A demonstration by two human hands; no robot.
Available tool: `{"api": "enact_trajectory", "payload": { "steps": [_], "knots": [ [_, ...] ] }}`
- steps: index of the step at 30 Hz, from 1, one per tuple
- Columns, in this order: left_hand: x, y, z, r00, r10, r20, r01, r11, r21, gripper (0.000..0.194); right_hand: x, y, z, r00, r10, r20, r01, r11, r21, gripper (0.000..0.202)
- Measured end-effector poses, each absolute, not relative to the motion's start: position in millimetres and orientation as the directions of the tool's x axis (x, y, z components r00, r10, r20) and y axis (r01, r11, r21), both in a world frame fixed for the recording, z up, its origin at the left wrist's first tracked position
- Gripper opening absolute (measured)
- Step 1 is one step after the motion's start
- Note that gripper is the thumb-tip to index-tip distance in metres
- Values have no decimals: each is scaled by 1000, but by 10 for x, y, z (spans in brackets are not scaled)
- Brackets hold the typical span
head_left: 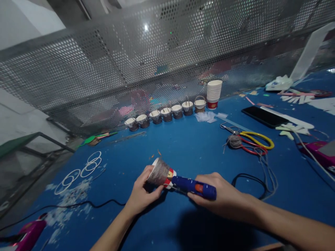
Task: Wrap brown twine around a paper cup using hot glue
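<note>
In the middle of the blue table, my left hand (143, 191) is closed around a paper cup (160, 173) lying tilted on its side, its white rim toward the left. Grey yarn is wound over much of the cup; a red and yellow band shows near its base. My right hand (216, 193) grips a dark blue hot glue gun (195, 186) with an orange part on its body. The gun's tip is at the cup's red band, at the edge of the yarn. Whether tip and cup touch is hard to see.
Along the back, a row of several yarn-wrapped cups (166, 114) ends beside a stack of paper cups (214, 94). To the right lie a yarn ball (235, 141), yellow-and-red-handled scissors (258, 138) and a black phone (265, 117). White rings (91, 167) and a black cable (89, 202) lie left.
</note>
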State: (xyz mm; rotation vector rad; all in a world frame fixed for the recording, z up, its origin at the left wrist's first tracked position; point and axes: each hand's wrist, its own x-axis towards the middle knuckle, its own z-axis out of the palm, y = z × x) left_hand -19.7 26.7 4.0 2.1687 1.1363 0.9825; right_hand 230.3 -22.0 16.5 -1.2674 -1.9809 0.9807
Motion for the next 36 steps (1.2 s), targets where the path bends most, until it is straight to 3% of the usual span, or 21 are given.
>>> {"api": "enact_trajectory", "payload": {
  "steps": [12,21,26,36],
  "knots": [
    [-232,281,37,435,801,411,456,-590,666,15,2328,-240,157,-377,920,111,514,307,-801,25],
    [-218,269,61,436,814,384,488,-573,658,14,2349,-239,209,-397,916,62,504,274,-819,25],
    [-239,265,57,432,826,362,488,-551,677,16,2362,-214,194,-357,928,105,482,280,-831,26],
    [-220,269,61,449,796,406,442,-593,673,11,2372,-201,274,-327,942,74,438,221,-871,28]
  ]
}}
